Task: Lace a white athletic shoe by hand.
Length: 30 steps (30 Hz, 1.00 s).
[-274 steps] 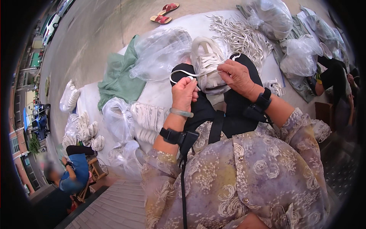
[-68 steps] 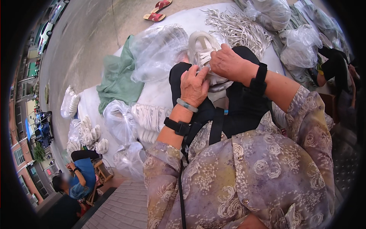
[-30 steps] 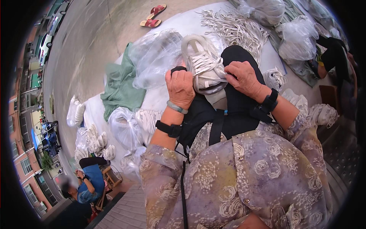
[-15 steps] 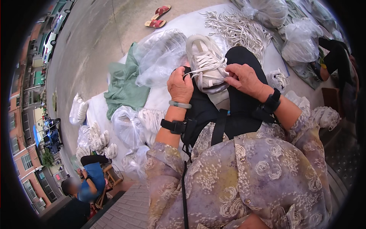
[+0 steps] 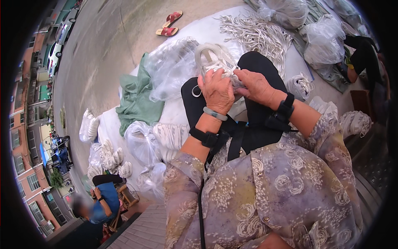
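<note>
Left hand (image 5: pixel 217 92) has moved inward from left of the pale shoe (image 5: pixel 207 54) to over its laces (image 5: pixel 214 67). Head view: shoe rests between the black-clad knees (image 5: pixel 260 65), presumably to steady it. Left fingers curl narrow; right hand (image 5: pixel 258 86) is bunched at the shoe's right edge. Fingertips partly hidden; cannot tell what either grips. No lettering readable on the shoe.

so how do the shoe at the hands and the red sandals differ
The shoe is pale and closed-toed; the red sandals are open slip-ons with tan soles. The shoe sits between the knees, at the left hand and right hand; the sandals lie on the ground, apart. Both are footwear.
</note>
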Each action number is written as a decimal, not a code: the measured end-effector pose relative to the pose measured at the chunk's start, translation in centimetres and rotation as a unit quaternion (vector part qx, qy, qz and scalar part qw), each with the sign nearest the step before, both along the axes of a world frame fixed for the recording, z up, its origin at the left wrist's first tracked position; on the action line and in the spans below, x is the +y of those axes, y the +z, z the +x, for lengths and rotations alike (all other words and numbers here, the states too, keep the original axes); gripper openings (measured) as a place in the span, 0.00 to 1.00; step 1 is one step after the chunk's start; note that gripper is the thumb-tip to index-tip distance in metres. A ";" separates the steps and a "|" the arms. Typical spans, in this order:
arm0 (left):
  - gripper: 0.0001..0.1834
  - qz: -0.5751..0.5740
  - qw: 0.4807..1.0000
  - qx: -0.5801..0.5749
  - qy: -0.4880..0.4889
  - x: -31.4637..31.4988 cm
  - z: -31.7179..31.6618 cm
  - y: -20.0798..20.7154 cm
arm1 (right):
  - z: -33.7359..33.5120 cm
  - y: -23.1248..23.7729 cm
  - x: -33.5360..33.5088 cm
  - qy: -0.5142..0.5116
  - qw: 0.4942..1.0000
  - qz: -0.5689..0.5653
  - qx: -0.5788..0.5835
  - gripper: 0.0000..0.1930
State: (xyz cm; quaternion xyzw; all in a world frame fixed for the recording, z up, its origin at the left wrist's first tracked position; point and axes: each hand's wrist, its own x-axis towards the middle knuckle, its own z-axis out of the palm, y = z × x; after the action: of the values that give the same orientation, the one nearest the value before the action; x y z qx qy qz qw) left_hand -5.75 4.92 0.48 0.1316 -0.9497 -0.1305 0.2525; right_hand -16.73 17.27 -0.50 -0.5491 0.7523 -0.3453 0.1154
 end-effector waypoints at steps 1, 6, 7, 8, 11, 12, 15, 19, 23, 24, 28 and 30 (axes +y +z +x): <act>0.06 0.007 1.000 -0.002 0.019 0.0 0.0 -0.2 | -0.1 0.0 0.0 0.005 1.000 0.002 -0.014 0.25; 0.06 0.047 0.997 -0.009 0.063 0.2 -0.2 -0.9 | 0.0 0.1 -0.5 0.001 0.999 0.001 -0.040 0.17; 0.06 0.046 0.997 -0.007 0.065 0.2 -0.3 -0.9 | 0.0 0.2 -0.7 0.000 1.000 0.010 -0.029 0.15; 0.06 0.042 0.997 -0.009 0.062 0.2 -0.2 -0.9 | 0.0 0.2 -0.8 -0.006 0.999 0.020 -0.034 0.15; 0.06 0.051 0.996 -0.041 0.057 0.0 -0.1 -0.8 | 0.0 0.1 -1.0 -0.001 1.000 0.007 -0.008 0.13; 0.05 0.060 0.996 -0.048 0.054 -0.1 -0.1 -0.7 | 0.0 0.0 -1.1 -0.011 1.000 0.018 -0.019 0.12; 0.05 0.062 0.995 -0.056 0.046 -0.4 -0.3 -0.7 | -0.1 -0.3 -1.4 -0.028 0.999 0.023 -0.024 0.11; 0.05 0.105 0.993 -0.041 0.029 -0.4 -0.4 -0.7 | 0.3 -0.6 -1.7 -0.054 0.998 0.018 -0.016 0.10; 0.05 0.072 0.995 -0.059 0.035 -0.1 -0.9 -0.5 | 1.1 -0.6 -1.8 -0.088 0.996 0.025 0.007 0.09; 0.05 0.050 0.996 -0.069 0.042 0.0 -1.0 -0.5 | 1.1 -0.6 -1.8 -0.087 0.995 0.038 0.013 0.08; 0.08 0.012 0.996 -0.078 0.046 0.4 -1.3 -0.6 | 0.8 -1.0 -1.9 -0.080 0.996 0.021 0.034 0.06; 0.08 0.005 0.996 -0.084 0.043 0.6 -1.3 -0.7 | 0.3 -1.3 -1.9 -0.078 0.997 0.014 0.021 0.05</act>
State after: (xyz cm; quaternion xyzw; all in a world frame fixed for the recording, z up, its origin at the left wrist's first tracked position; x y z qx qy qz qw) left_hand -7.04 5.48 -0.20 0.1840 -0.9604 -0.1125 0.1765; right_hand -16.39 15.38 -1.77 -0.4941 0.7999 -0.3312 0.0795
